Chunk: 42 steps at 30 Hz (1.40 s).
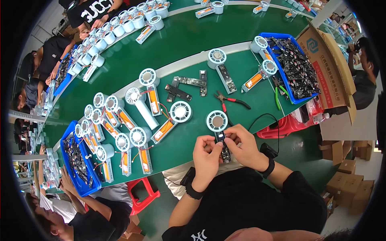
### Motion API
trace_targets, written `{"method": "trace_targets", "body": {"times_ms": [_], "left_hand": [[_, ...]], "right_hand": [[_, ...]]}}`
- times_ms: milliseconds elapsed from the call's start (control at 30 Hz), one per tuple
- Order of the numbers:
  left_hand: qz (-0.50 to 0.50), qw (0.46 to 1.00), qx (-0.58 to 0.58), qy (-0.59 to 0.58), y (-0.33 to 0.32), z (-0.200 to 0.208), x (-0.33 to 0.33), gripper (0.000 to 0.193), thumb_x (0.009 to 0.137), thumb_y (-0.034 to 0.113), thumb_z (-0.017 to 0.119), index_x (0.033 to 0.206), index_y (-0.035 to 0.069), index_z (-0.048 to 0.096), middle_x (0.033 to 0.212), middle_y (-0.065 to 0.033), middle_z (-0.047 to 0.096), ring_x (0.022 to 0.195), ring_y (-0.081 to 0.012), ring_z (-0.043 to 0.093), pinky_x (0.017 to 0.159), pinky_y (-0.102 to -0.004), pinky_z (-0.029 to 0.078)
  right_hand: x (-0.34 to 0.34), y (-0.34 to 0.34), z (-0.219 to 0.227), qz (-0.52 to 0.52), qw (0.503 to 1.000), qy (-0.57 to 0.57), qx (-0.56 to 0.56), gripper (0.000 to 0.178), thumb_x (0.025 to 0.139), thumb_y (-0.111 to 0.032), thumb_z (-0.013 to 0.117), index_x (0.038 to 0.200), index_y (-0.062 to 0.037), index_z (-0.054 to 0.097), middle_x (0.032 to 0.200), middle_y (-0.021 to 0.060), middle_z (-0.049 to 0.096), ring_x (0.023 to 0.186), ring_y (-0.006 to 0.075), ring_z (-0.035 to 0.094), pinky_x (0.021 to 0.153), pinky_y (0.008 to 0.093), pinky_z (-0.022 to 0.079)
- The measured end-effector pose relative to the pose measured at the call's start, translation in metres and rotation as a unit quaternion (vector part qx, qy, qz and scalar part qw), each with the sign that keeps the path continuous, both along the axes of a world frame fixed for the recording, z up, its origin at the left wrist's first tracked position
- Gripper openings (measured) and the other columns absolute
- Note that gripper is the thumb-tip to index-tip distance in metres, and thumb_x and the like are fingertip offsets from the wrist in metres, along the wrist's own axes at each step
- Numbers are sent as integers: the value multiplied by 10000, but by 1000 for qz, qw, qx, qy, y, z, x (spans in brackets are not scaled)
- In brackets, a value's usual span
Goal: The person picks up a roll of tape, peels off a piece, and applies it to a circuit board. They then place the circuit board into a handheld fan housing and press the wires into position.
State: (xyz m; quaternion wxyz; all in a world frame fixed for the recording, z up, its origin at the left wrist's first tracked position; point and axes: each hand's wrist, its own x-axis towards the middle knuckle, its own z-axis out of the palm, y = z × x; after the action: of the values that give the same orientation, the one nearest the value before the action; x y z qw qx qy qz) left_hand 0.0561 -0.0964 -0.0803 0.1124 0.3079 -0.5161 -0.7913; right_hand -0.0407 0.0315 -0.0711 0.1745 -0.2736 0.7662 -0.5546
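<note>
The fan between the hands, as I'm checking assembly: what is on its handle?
A dark circuit board extends from the fan's round head, pinched by the left hand and right hand. Their fingers cover part of it; whatever it hides underneath cannot be seen.

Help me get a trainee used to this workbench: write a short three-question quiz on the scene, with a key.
1. Multiple choice: what do the left hand and right hand hold?
A) a roll of tape
B) a light-blue fan unit with a dark circuit board at its handle
C) a screwdriver

2. True or false: the right-hand blue tray stands beside a cardboard carton.

3. Count: how many plier-type tools lie on the green table between the hands and that tray?

Key:
1. B
2. True
3. Two: red-and-black-handled pliers and green-handled pliers.
</note>
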Motion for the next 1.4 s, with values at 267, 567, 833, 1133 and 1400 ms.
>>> {"method": "trace_targets", "body": {"times_ms": [267, 567, 833, 1133, 1400], "left_hand": [[-112, 983, -119, -80, -7, 13, -7, 254, 1004, 104, 669, 1163, -35, 529, 764, -96, 645, 577, -162, 652, 468, -322, 495], [-247, 937, -230, -86, -35, 5, -12, 330, 1042, 259, 614, 1184, -39, 602, 665, -132, 680, 562, -244, 673, 499, -388, 527], [-203, 884, -403, -125, -26, 17, -17, 380, 1015, 401, 625, 1055, 24, 643, 786, -214, 717, 767, -455, 687, 674, -540, 553], [-22, 852, -523, 4, -63, 3, 41, 194, 957, 255, 703, 916, 69, 662, 808, -94, 687, 712, -300, 689, 613, -405, 549], [14, 807, -589, 22, -72, -13, 48, 102, 902, 167, 734, 866, 101, 666, 730, -29, 594, 662, -221, 638, 574, -347, 519]], "right_hand": [[-7, 1, -12, -4, 999, -32, 22, 209, 933, 6, 688, 1131, -12, 623, 1012, 71, 625, 767, 125, 657, 627, 253, 531], [4, -7, 27, 43, 990, 15, 135, 459, 859, -76, 781, 1250, -22, 546, 973, 106, 649, 838, 193, 684, 683, 342, 561], [-5, -17, 41, 16, 972, 54, 226, 525, 808, -76, 812, 1246, -23, 528, 1059, 124, 661, 878, 233, 685, 738, 387, 568], [-81, -52, 125, -8, 976, 188, 109, 542, 732, 83, 754, 1207, -56, 535, 1066, 44, 571, 1026, 167, 606, 892, 323, 540], [-216, -322, 50, 202, 894, 358, 178, 384, 769, -14, 778, 1057, -50, 527, 926, 120, 626, 835, 287, 649, 767, 396, 531]]}}
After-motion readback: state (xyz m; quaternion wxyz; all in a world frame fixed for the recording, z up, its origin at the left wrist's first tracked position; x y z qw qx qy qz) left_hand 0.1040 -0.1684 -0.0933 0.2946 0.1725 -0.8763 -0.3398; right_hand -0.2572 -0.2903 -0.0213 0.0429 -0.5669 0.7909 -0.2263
